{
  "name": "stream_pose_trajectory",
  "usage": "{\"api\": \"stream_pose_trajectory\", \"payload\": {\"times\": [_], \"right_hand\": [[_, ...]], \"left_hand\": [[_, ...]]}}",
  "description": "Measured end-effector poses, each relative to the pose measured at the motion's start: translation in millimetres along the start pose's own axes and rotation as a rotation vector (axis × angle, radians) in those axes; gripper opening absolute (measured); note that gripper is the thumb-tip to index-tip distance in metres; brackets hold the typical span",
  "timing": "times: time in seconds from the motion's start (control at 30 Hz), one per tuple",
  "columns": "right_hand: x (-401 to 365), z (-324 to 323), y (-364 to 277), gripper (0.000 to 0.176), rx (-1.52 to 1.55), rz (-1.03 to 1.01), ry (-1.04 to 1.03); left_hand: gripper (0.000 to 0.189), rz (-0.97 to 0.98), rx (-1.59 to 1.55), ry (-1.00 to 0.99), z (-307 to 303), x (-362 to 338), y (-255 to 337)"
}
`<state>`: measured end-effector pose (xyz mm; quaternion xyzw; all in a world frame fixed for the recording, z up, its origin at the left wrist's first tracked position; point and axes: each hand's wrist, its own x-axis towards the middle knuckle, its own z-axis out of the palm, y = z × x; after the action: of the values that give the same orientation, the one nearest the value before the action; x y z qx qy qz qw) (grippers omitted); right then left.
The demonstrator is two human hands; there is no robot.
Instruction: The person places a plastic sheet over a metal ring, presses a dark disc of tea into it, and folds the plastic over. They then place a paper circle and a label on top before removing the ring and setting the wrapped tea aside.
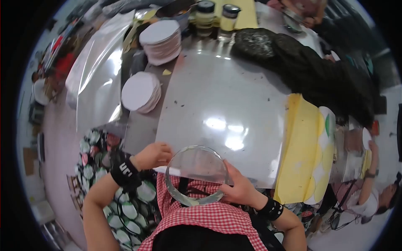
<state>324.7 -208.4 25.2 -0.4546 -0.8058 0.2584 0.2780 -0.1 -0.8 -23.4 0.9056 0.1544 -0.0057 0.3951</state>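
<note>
A clear round hoop or shallow ring is held over my lap at the table's front edge. My right hand grips its right side, thumb and fingers on the rim. At its upper left, my left hand has its fingers curled close to the rim; what they hold, if anything, is too small to make out. A white piece lies just below my left hand, partly behind the ring. Beyond is the shiny grey sheet on the table.
Two stacks of white discs stand at the left, near clear film. Yellow sheets lie at the right. A dark bundle and lidded jars are at the back. Co-workers' hands show at the top and right.
</note>
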Motion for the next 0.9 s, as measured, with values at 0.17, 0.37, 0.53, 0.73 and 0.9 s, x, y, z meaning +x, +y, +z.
{"api": "stream_pose_trajectory", "payload": {"times": [0.17,0.37,0.53,0.73,0.9], "right_hand": [[-2,-7,47,0.044,-0.298,0.126,0.123],[-4,-1,126,0.066,-0.300,0.345,0.400],[2,3,119,0.076,-0.346,0.346,0.356],[6,3,117,0.075,-0.328,0.415,0.405],[-2,5,90,0.047,-0.156,0.405,0.386]], "left_hand": [[0.028,-0.121,0.012,-0.009,-21,-15,20],[0.024,-0.017,0.024,0.182,6,-23,17],[0.017,-0.077,-0.081,0.143,-2,-24,-2],[0.021,0.138,0.173,0.145,-9,-11,3],[0.016,-0.017,-0.071,0.032,-16,-15,-3]]}}
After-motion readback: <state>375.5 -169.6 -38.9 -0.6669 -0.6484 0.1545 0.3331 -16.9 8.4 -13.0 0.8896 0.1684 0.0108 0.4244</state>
